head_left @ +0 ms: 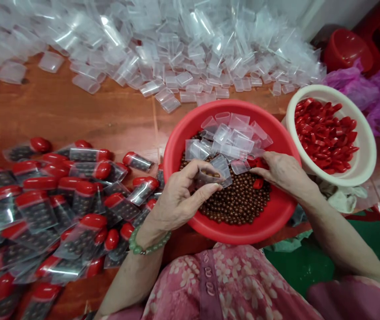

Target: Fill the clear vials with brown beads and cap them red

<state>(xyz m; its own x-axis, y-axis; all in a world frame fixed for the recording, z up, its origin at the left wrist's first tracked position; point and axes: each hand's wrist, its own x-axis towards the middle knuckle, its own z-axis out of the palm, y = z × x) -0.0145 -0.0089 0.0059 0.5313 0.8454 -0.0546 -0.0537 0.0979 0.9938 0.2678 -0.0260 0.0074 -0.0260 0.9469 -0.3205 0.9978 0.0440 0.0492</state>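
My left hand (183,195) grips a small clear plastic bag (208,178) holding a few brown beads, just above a red plastic basin (276,218). Many loose brown beads (236,204) fill the basin's near half. A heap of empty clear bags (230,138) lies on them at the far side. My right hand (286,173) reaches in from the right, its fingertips on a red cap (257,163), which they partly hide. Another red cap (258,183) lies on the beads just below. A green bead bracelet (148,242) circles my left wrist.
A white basin (365,151) full of red caps stands to the right. Filled bags with red tops (43,209) crowd the wooden table (77,115) at left. A large pile of clear bags (176,49) lies beyond. A red stool (346,50) and purple plastic (353,86) sit top right.
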